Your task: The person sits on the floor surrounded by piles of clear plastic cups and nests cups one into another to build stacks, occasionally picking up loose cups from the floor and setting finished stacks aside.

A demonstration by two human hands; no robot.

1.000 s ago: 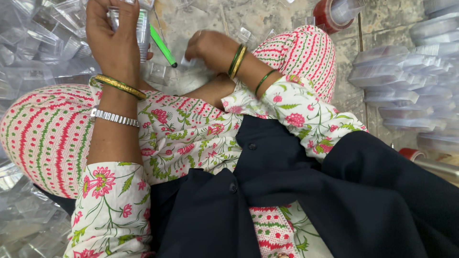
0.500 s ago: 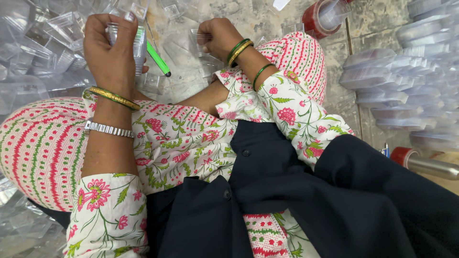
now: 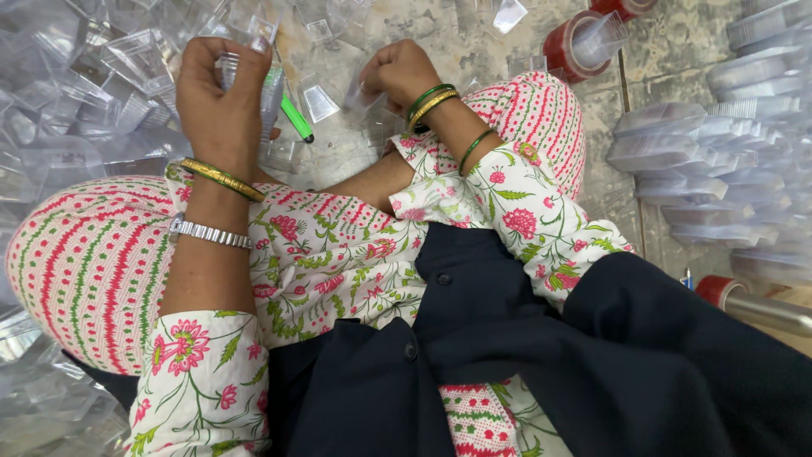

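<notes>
The left hand is curled shut around a short nested stack of clear plastic cups, thin-walled, squarish and tapered, held upright above the left knee. Just beside that stack a green pen lies slanted on the floor. The right hand has its fingers pressed together, pinching a single clear plastic cup low over the stone floor; what is inside the cup cannot be told.

To the left spreads a heap of loose clear cups, glossy, sharp-edged and tumbled at all angles. On the right, rows of stacked clear lids lie flat and shallow. A red tape roll sits near the top edge, another red tape roll at the right, next to a metal tube.
</notes>
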